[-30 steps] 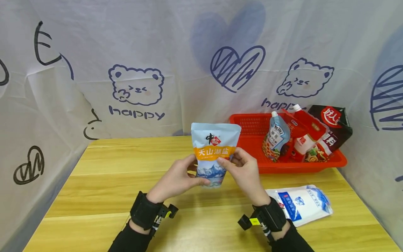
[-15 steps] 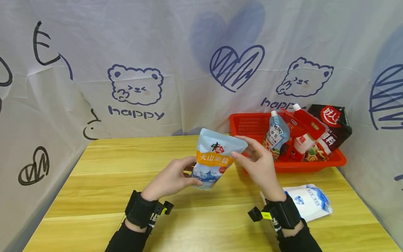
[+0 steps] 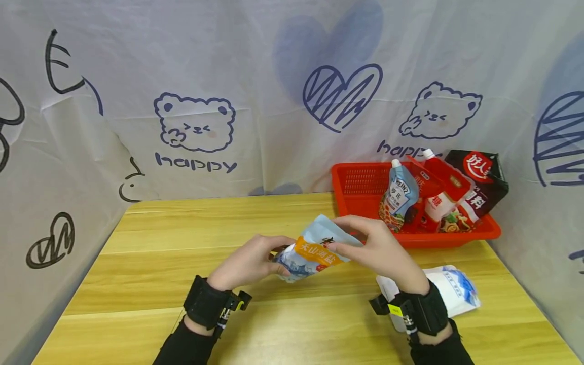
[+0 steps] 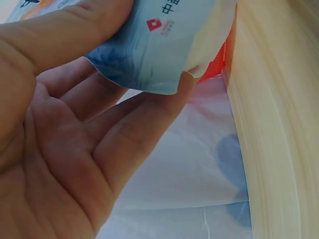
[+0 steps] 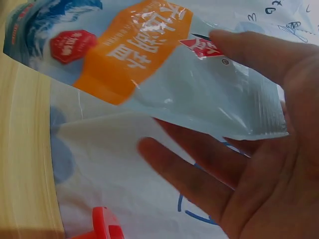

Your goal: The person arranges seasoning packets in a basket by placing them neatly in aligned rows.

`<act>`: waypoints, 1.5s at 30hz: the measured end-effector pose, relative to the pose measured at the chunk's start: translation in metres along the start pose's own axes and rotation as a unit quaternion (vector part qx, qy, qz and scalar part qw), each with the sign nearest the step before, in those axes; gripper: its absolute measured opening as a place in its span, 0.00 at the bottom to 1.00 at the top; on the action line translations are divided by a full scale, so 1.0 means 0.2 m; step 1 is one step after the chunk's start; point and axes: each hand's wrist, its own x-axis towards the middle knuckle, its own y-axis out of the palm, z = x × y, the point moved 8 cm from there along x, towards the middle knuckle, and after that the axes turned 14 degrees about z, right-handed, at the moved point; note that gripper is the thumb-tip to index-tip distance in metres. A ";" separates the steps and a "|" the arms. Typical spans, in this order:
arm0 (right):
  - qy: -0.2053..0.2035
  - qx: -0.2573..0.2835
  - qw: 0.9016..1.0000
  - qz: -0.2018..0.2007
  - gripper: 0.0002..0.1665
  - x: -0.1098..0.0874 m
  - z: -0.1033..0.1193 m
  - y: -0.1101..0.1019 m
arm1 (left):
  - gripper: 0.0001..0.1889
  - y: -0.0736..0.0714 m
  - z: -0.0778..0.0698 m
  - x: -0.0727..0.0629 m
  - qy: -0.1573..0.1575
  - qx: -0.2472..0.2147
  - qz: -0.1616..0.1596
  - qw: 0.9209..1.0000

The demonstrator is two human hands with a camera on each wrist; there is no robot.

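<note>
Both hands hold a light-blue salt pouch with an orange band, tilted over to the right above the wooden table. My left hand grips its bottom end, thumb on the printed front; in the left wrist view the fingers lie under the pouch's bottom. My right hand pinches the sealed top end, the thumb on the front near the red logo. In the right wrist view the pouch front shows, with the other fingers behind it and one finger apart from it.
At the back right stands a red plastic basket holding a Heinz squeeze pouch, red pouches and a black seasoning packet. A white-and-blue bag lies on the table, partly behind the right wrist. A printed cloth hangs behind.
The salt pouch has gone from upright to tilted over rightward and sits lower. My right hand has shifted from its lower side to its top end; my left stays at the bottom.
</note>
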 end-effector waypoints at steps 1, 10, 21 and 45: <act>-0.002 -0.006 1.000 0.010 0.22 0.00 0.00 0.01 | 0.25 0.00 0.00 0.00 -0.001 0.003 0.000 1.000; -0.027 -0.053 0.998 0.006 0.10 0.01 0.01 0.03 | 0.26 0.02 0.02 0.00 -0.010 0.018 0.006 1.000; -0.057 -0.101 0.990 -0.081 0.10 0.02 0.09 -0.01 | 0.27 0.01 0.04 0.04 0.005 -0.008 -0.011 1.000; 0.027 -0.201 0.933 -0.296 0.17 -0.02 0.25 -0.56 | 0.27 -0.09 0.07 0.31 0.013 -0.228 -0.224 0.948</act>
